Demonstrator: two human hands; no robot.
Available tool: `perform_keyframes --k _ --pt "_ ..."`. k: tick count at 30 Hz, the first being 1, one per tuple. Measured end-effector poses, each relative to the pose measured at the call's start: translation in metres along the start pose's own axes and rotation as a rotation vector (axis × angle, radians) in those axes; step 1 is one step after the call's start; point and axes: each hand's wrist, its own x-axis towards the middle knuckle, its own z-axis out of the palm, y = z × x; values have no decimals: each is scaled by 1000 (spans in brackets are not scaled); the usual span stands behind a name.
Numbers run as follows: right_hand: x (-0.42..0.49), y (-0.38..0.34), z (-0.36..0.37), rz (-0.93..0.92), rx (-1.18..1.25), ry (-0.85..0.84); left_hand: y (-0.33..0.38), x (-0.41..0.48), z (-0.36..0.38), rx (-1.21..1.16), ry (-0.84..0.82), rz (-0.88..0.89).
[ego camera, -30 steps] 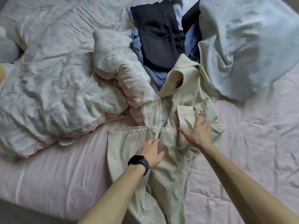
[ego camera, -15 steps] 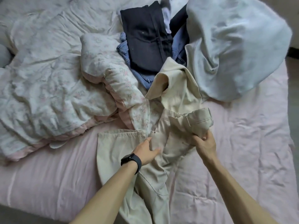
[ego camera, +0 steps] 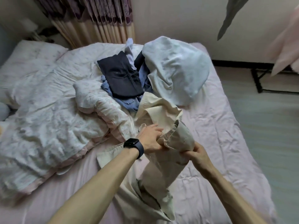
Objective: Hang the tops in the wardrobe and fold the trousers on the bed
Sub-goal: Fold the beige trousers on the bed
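**Progress check: first trousers in hand, no fold completed**

Nearest, the cream trousers lie partly spread over the pink sheet of the bed, one leg trailing toward the near edge. They are not folded; the cloth is bunched and twisted at the waist end. The right hand is closed in a pinch on a raised fold of that garment, lifting it clear of the sheet. The left hand, with a dark watch on the wrist, grips the ruffled edge of the same cloth just to the left, fingers curled into it. Judgement: this is an early arranging step, with the fold proper not yet started.

Farther back, at mid-bed, a heap remains unsorted: a dark garment lies on top of blue denim, with a pale blue garment mounded to the right. A floral duvet occupies the left side.

No folded stack is visible anywhere on the bed. The wardrobe is out of view, so hung tops cannot be verified. Most of the task appears outstanding.
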Motion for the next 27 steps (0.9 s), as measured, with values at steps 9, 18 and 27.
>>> perform_keyframes --k 9,18,27 --pt "-109 -65 -7 -219 9 160 75 -117 -54 33 348 120" --pt "-191 -114 22 -561 -262 401 140 -193 -102 -203 576 -37" --pt "-211 -162 -8 -485 -43 -215 192 -200 -118 -862 -2 -22"
